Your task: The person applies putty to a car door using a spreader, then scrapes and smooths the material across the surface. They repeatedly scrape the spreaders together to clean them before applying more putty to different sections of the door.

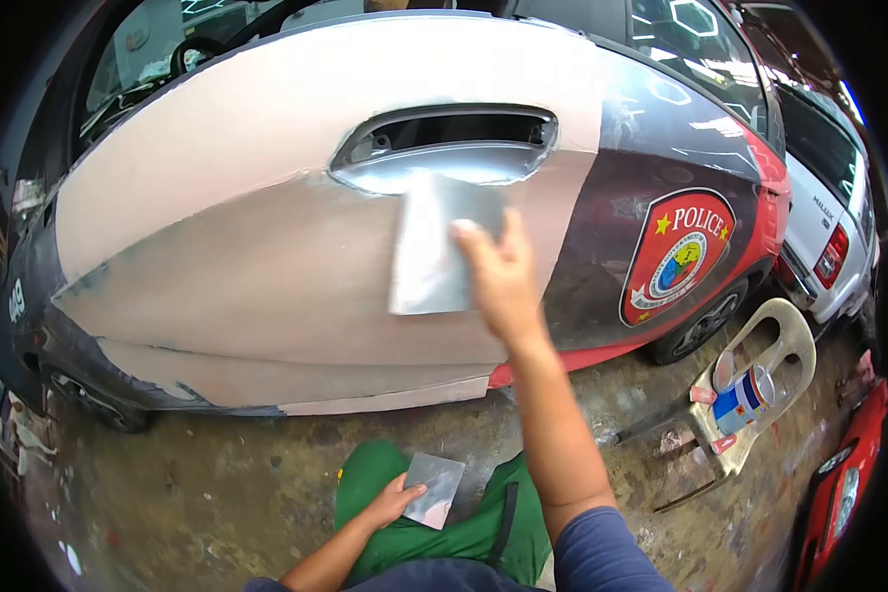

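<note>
My right hand [503,281] grips a flat metal sheet [426,247], thumb on its face, held up against or just before the car door below the handle opening [454,133]. Whether the sheet touches the door I cannot tell. The door [266,266] is coated in pinkish-beige filler or primer, with bare metal showing along the opening's lower edge. Down at my lap, my left hand [395,500] holds a second, smaller flat plate [434,488] over my green trousers.
A pale plastic chair [794,345] at the right bears a blue and white can [743,400] and small red-labelled items. Behind it stands a white vehicle [819,212]. A red car [849,483] is at the lower right. The concrete floor [237,483] is stained.
</note>
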A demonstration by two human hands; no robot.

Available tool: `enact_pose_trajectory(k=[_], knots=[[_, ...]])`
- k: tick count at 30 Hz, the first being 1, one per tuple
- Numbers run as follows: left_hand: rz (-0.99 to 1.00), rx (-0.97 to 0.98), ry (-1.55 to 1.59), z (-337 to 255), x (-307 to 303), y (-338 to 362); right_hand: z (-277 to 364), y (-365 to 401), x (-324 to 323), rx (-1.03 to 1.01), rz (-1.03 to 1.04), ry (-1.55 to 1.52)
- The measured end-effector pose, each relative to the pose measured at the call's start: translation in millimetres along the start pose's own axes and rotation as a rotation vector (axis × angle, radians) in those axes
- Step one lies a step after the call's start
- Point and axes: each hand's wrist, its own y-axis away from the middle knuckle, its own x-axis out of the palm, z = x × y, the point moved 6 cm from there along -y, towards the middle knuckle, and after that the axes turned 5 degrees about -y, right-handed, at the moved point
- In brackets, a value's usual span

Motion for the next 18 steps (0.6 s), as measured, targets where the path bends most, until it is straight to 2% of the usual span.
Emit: enact_pose_trajectory(k=[2, 5, 6, 8, 10, 11, 14, 15, 18], knots=[[-0.018, -0.035, -0.003, 2.6, -0.7, -0.9, -17.4, 1.6, 33.1, -0.069, 0.06, 0.049], [-0.055, -0.027, 0.081, -2.8, -4.6, 11.8, 6.4, 1.0, -11.9, 0.02, -0.051, 0.016], [-0.056, 0.002, 0.111, 0.6, -7.5, 8.3, 11.7, 0.6, -24.5, 0.052, -0.057, -0.119], [-0.062, 0.041, 0.171, 12.9, -12.8, 8.6, 8.5, -3.3, -28.2, 0.003, -0.092, -0.161], [-0.048, -0.007, 0.189, 10.0, -11.2, 4.6, -8.6, 1.1, -0.4, -0.157, -0.048, 0.261], [-0.04, -0.035, 0.195, 8.9, -9.8, 4.9, -3.0, 6.6, 21.9, -0.213, -0.019, 0.141], [-0.031, -0.067, 0.122, 9.4, -9.6, 5.5, 10.7, -2.2, -14.8, 0.033, -0.081, 0.051], [-0.02, -0.045, 0.135, 12.8, -10.7, 2.4, 13.3, -4.4, -21.0, 0.085, -0.081, -0.224], [0.008, -0.042, 0.203, 21.0, -7.3, -5.7, -17.4, 3.5, 9.0, -0.053, 0.069, 0.18]])
